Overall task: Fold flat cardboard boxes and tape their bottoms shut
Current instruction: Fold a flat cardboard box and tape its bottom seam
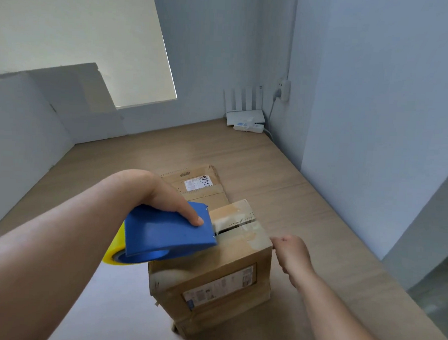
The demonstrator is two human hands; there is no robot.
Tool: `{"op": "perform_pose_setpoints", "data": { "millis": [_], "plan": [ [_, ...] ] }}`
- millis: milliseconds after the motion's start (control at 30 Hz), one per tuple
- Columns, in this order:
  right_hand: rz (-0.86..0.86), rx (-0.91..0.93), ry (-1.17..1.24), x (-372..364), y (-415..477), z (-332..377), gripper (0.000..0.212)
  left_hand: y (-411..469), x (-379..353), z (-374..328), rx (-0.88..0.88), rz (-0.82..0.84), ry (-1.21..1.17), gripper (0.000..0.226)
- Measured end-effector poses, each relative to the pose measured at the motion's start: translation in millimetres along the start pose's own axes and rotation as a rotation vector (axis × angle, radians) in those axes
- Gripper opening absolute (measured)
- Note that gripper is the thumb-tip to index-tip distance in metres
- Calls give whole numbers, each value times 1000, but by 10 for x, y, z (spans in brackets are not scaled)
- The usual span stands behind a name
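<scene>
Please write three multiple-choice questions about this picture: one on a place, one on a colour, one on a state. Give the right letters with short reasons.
1. Where does the flat box lie?
A. beyond the folded box
B. on top of it
C. upright against the wall

2. What colour is the dispenser?
A. red
B. blue
C. green

3. What is the left hand doing?
A. hanging idle
B. pressing the wall
C. gripping the dispenser

Answers:
1 A: it lies flat just past the folded box.
2 B: its shell is blue and carries a yellow roll.
3 C: the hand wraps the shell's top, with the thumb on its side.
</scene>
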State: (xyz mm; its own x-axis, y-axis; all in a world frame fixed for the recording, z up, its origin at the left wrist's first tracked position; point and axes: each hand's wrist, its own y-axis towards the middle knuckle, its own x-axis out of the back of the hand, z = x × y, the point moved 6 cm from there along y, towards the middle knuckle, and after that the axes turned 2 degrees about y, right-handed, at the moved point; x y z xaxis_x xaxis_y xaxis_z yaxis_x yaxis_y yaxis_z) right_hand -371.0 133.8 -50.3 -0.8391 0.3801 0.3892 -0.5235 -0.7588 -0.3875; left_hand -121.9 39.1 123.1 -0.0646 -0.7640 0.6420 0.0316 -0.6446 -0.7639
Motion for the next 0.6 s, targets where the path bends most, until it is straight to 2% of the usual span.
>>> {"op": "perform_pose_setpoints", "data": {
  "millis": [67, 133, 233, 333, 467, 600],
  "plan": [
    [-123, 162, 19, 87, -80, 264, 37, -21, -7, -2, -3, 4, -7, 59],
    [-137, 307, -114, 59, -197, 599, 50, -34, 8, -4, -10, -6, -13, 59],
    [-137, 330, -382, -116, -279, 751, 48, -41, 18, -4, -23, -23, -23, 59],
    [-100, 260, -245, -171, -252, 681, 37, -44, 7, -6, -44, -29, -32, 58],
    [-89, 298, -118, -128, -228, 712, 35, -69, 15, 112, -101, -28, -130, 63],
    [-56, 335, -114, -212, -274, 746, 36, -87, -68, 564, -140, 91, -266, 79]
  ]
}}
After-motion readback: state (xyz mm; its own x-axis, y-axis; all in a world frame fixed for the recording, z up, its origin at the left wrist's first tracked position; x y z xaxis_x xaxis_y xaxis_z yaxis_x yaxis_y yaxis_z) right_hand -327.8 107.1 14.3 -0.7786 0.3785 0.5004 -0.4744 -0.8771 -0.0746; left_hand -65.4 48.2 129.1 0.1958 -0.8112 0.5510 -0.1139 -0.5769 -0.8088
